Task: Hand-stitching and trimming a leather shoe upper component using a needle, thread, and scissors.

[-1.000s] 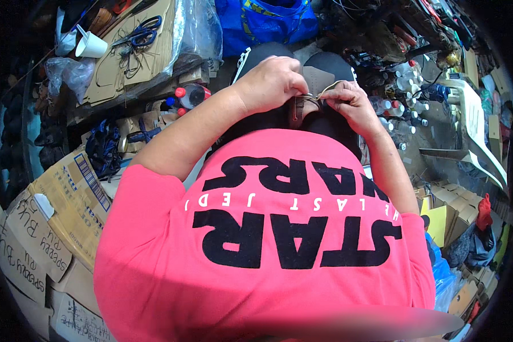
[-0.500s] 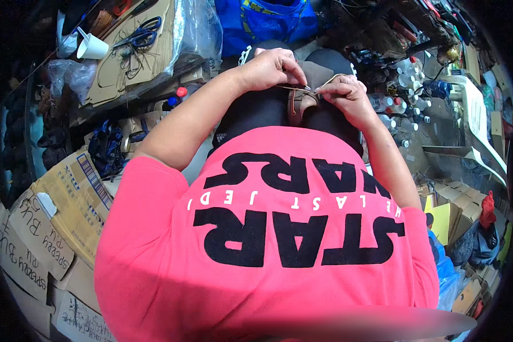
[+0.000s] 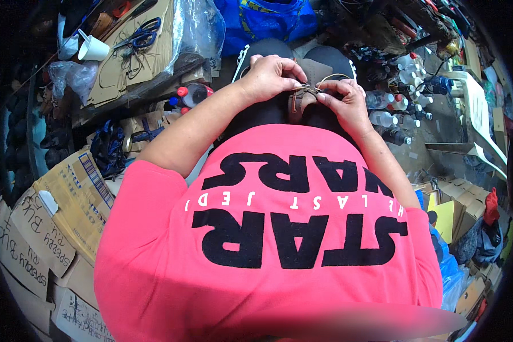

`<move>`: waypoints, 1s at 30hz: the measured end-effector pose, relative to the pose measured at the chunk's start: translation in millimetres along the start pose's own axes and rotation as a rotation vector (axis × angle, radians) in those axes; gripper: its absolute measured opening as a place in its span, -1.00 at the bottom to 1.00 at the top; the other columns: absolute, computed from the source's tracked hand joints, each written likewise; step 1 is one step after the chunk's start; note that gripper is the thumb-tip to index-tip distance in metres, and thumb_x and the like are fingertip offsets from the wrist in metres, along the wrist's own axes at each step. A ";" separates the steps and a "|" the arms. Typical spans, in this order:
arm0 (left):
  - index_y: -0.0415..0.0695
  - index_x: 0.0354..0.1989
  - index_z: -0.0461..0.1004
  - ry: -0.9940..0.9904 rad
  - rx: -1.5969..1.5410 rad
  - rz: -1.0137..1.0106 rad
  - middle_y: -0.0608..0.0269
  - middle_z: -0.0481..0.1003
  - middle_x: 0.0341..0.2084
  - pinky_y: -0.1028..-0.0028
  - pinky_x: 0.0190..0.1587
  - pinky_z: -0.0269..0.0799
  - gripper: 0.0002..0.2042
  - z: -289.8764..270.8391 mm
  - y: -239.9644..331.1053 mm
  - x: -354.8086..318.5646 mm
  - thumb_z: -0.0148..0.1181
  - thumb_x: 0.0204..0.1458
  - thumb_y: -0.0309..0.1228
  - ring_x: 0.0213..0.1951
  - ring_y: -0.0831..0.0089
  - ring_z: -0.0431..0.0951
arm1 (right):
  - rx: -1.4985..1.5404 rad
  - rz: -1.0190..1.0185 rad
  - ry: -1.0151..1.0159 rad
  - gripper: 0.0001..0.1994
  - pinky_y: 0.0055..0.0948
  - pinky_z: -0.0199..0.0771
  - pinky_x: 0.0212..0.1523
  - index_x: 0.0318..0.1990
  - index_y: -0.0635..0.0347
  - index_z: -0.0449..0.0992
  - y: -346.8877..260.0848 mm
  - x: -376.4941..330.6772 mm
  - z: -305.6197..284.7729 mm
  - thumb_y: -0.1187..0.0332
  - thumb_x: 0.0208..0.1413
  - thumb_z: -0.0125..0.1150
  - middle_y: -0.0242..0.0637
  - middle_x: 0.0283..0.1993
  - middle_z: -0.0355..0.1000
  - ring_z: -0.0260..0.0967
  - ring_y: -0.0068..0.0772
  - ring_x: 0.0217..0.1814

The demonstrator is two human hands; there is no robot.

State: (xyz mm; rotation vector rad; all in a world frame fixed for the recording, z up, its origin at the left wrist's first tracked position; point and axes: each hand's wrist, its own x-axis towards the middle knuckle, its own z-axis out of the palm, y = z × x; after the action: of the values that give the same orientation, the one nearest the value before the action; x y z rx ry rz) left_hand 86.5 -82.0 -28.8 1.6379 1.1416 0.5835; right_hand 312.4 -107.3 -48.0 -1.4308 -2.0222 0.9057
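Head view: the left hand (image 3: 268,77) and the right hand (image 3: 345,102) meet over the lap, above the bright pink printed shirt (image 3: 279,239). Both grips are clenched on a small brown leather piece (image 3: 298,104) with thin straps, pinched between fingertips; it lies between the dark-clad knees. A white paper cup (image 3: 91,50) and blue-handled scissors (image 3: 139,39) rest on the cardboard sheet (image 3: 148,62) to the left. Clear plastic bottles (image 3: 393,108) stand right.

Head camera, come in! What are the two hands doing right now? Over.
Left hand and right hand both pinching the brown leather piece on the lap. Thin cord loops at the fingertips. Nothing blocking; clear plastic bottles stand off to the right.
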 end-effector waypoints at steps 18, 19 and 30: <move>0.02 -0.39 0.50 0.083 0.609 0.263 0.32 0.46 -0.48 0.25 -0.06 0.11 -0.95 -17.7 13.9 -10.2 0.15 -0.03 -0.36 -0.24 0.38 0.46 | 0.186 0.129 -0.197 -0.93 -0.41 0.17 -0.09 -0.35 0.18 0.48 -15.9 7.2 -29.8 0.41 0.00 0.18 -0.37 -0.44 0.39 0.32 -0.39 -0.27; 0.02 -0.39 0.50 0.086 0.609 0.266 0.32 0.46 -0.48 0.25 -0.06 0.11 -0.95 -16.3 25.7 -11.3 0.15 -0.03 -0.36 -0.24 0.38 0.46 | 0.183 0.127 -0.195 -0.93 -0.41 0.17 -0.09 -0.35 0.18 0.48 -26.9 10.5 -31.0 0.41 0.00 0.18 -0.37 -0.44 0.39 0.32 -0.39 -0.27; 0.06 -0.35 0.38 -0.111 0.919 0.411 0.32 0.49 -0.49 0.13 -0.08 0.13 -0.92 -10.7 11.4 -10.9 0.00 -0.02 -0.42 -0.23 0.31 0.47 | -0.602 -0.327 -0.343 -0.86 -0.17 0.14 -0.04 -0.26 0.01 0.41 -37.6 17.9 -26.0 0.42 -0.01 0.00 -0.29 -0.35 0.49 0.38 -0.23 -0.15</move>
State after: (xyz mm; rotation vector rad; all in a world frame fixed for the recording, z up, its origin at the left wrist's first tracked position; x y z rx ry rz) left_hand 77.7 -87.2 -12.7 2.6941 1.0507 0.1943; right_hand 302.2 -93.0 -2.2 -1.2089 -2.8540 0.4335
